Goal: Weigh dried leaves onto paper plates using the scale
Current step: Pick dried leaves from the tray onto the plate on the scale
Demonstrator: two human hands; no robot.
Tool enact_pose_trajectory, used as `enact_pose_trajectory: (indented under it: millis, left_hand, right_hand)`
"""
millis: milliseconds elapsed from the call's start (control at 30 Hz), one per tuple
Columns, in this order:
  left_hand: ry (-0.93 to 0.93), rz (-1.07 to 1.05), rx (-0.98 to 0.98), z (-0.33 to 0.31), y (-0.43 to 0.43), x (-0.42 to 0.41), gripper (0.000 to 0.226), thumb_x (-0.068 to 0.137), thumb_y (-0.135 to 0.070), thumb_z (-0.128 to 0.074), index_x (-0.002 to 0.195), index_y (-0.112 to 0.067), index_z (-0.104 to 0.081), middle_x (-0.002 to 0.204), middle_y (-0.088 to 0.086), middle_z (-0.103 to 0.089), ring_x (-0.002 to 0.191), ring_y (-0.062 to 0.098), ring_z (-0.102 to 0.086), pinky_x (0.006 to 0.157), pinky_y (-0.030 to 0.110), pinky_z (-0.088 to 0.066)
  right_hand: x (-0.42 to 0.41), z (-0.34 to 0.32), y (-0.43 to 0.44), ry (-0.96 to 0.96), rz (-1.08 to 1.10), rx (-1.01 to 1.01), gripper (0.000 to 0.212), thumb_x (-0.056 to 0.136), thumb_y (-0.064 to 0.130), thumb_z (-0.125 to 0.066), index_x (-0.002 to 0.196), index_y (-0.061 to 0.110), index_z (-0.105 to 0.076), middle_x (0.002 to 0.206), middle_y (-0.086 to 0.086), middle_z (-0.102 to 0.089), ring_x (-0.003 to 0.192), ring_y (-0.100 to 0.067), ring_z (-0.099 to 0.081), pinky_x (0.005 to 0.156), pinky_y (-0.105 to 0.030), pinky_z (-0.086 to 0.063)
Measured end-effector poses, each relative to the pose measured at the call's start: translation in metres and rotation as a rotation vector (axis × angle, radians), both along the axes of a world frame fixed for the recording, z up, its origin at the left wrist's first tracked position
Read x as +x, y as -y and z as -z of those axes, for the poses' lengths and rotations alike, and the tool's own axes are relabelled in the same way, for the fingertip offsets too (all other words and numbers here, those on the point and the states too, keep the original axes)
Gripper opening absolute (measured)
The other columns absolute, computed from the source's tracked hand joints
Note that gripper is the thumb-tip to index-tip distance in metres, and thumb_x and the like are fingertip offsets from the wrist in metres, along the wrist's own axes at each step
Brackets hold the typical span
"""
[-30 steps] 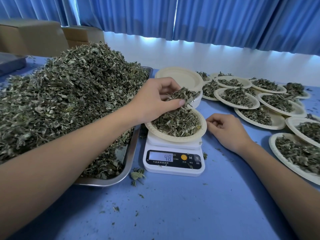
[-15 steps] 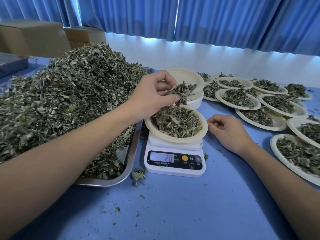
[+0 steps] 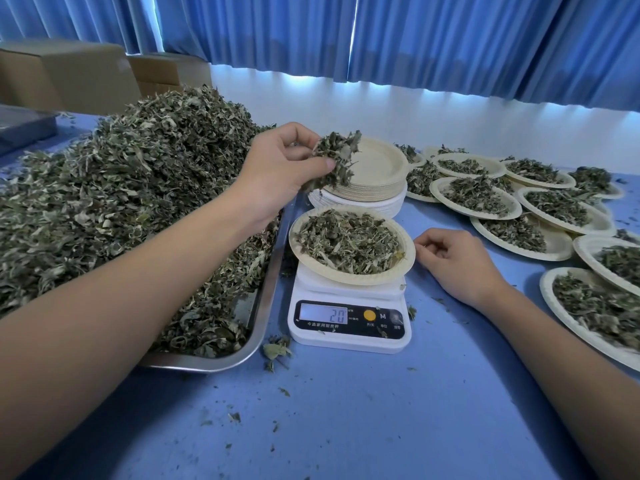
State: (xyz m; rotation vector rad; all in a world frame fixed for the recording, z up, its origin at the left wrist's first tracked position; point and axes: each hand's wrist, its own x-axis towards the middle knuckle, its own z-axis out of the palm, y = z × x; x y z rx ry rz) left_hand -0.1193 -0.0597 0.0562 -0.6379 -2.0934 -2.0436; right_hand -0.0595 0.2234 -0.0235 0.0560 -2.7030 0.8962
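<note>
**Item 1, L hand** (image 3: pixel 287 168): my thumb and fingers pinch a clump (image 3: pixel 334 157) of leaves. It's raised up behind the plate, nr the pile's edge.

**Item 2, R hand** (image 3: pixel 457 261): loosely curled, holds nothing. Rests on the table (image 3: pixel 346 420) just right of the plate. Can't tell if a fingertip touches the rim.

**Item 3, plate** (image 3: pixel 410 252): sits on the scale (image 3: pixel 349 336), filled w/ leaves, looks level.

**Item 4, display** (image 3: pixel 323 315): reads 20. Unit too small to read.

**Item 5, pile** (image 3: pixel 138 202): heaped on the tray (image 3: pixel 266 306), left of the scale.

**Item 6, stack** (image 3: pixel 377 174): empty plates, behind the scale. Filled plates (image 3: pixel 478 192) are to the right.

**Step (my guess):** trimming the portion to target wt. Whether the clump is surplus or a top-up, can't say.

**Notes for doing it well:**
- Keep both hands off plate and scale while reading. Shift the R hand clear of the rim, since a touch prob. falsifies the no.
- Let the digits settle before judging.
- Adjust by small pinches, not handfuls.
- If adding, release low over the plate's centre so nothing slides over the rim.
- If it's surplus, drop it over the tray, not the table.
- Pinch loosely. The leaves look dry and brittle, and a hard squeeze likely makes crumbs.
</note>
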Motion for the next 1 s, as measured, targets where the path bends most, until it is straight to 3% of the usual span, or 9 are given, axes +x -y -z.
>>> enact_pose_trajectory:
  millis: [100, 267, 433, 567, 633, 700, 800, 933, 1000]
  left_hand:
    - [0.003, -0.072, -0.016, -0.002, 0.007, -0.006, 0.024, 0.083, 0.003, -0.075, 0.088, -0.014, -0.059, 0.051, -0.012, -0.061, 0.052, 0.003, -0.06, 0.056, 0.017, -0.05]
    - [0.016, -0.153, -0.032, -0.002, 0.016, -0.014, 0.026, 0.081, 0.001, -0.078, 0.083, -0.017, -0.059, 0.052, -0.014, -0.06, 0.055, 0.003, -0.058, 0.066, 0.024, -0.051]
    - [0.06, -0.186, -0.012, -0.001, 0.021, -0.02, 0.027, 0.079, -0.001, -0.08, 0.08, -0.019, -0.06, 0.057, -0.011, -0.06, 0.066, 0.015, -0.055, 0.078, 0.04, -0.052]
    - [0.06, -0.233, -0.054, -0.002, 0.021, -0.021, 0.027, 0.079, -0.001, -0.08, 0.079, -0.02, -0.06, 0.056, -0.01, -0.06, 0.06, 0.01, -0.056, 0.069, 0.031, -0.054]
    - [-0.015, -0.352, -0.213, -0.002, 0.023, -0.022, 0.025, 0.078, -0.002, -0.079, 0.08, -0.02, -0.061, 0.062, -0.006, -0.067, 0.055, 0.006, -0.057, 0.058, 0.024, -0.053]
    - [-0.138, -0.504, -0.411, -0.001, 0.029, -0.025, 0.021, 0.076, -0.005, -0.076, 0.082, -0.019, -0.062, 0.076, 0.002, -0.07, 0.061, 0.012, -0.057, 0.059, 0.026, -0.053]
    - [-0.244, -0.593, -0.622, 0.002, 0.038, -0.03, 0.018, 0.078, -0.006, -0.074, 0.083, -0.019, -0.062, 0.08, -0.001, -0.065, 0.065, 0.01, -0.054, 0.056, 0.023, -0.045]
    - [0.106, -0.369, -1.177, 0.015, 0.044, -0.036, 0.017, 0.082, -0.01, -0.079, 0.081, -0.018, -0.064, 0.095, 0.003, -0.067, 0.078, 0.017, -0.062, 0.065, 0.029, -0.048]
    - [0.175, -0.306, -1.321, 0.02, 0.043, -0.035, 0.018, 0.08, -0.015, -0.082, 0.084, -0.02, -0.065, 0.102, 0.003, -0.066, 0.088, 0.023, -0.061, 0.075, 0.033, -0.049]
  right_hand:
    - [0.001, 0.0, 0.0, 0.003, 0.004, -0.002, 0.017, 0.096, 0.023, -0.066, 0.08, 0.027, -0.072, 0.065, 0.005, -0.066, 0.048, -0.005, -0.047, 0.05, -0.014, -0.038]
    - [0.002, 0.0, -0.001, 0.003, 0.005, 0.002, 0.017, 0.096, 0.023, -0.065, 0.081, 0.028, -0.072, 0.066, 0.006, -0.067, 0.049, -0.004, -0.048, 0.052, -0.019, -0.037]
    - [0.001, 0.001, -0.002, 0.007, 0.005, -0.016, 0.017, 0.095, 0.022, -0.066, 0.081, 0.027, -0.072, 0.057, 0.016, -0.062, 0.049, -0.003, -0.048, 0.053, -0.02, -0.035]
    - [0.001, 0.001, -0.002, 0.004, 0.0, -0.015, 0.017, 0.095, 0.022, -0.066, 0.08, 0.028, -0.072, 0.059, 0.013, -0.063, 0.048, -0.004, -0.047, 0.053, -0.021, -0.036]
    - [0.001, 0.001, -0.002, 0.005, -0.005, -0.01, 0.017, 0.095, 0.022, -0.065, 0.081, 0.028, -0.072, 0.065, 0.007, -0.067, 0.049, -0.004, -0.048, 0.055, -0.024, -0.038]
    - [0.002, 0.0, -0.001, 0.004, -0.005, -0.004, 0.017, 0.096, 0.022, -0.065, 0.081, 0.028, -0.072, 0.067, 0.005, -0.068, 0.051, -0.003, -0.049, 0.055, -0.023, -0.038]
    - [0.003, -0.001, -0.001, 0.003, -0.007, -0.002, 0.017, 0.096, 0.022, -0.065, 0.081, 0.027, -0.072, 0.066, 0.006, -0.067, 0.051, -0.003, -0.05, 0.055, -0.022, -0.038]
    - [0.003, -0.001, -0.001, 0.003, -0.005, -0.003, 0.017, 0.096, 0.022, -0.065, 0.081, 0.027, -0.072, 0.066, 0.005, -0.067, 0.05, -0.004, -0.049, 0.055, -0.024, -0.038]
    - [0.003, -0.001, -0.001, 0.0, 0.001, -0.003, 0.017, 0.095, 0.022, -0.065, 0.08, 0.027, -0.072, 0.065, 0.005, -0.066, 0.051, -0.004, -0.049, 0.056, -0.026, -0.04]
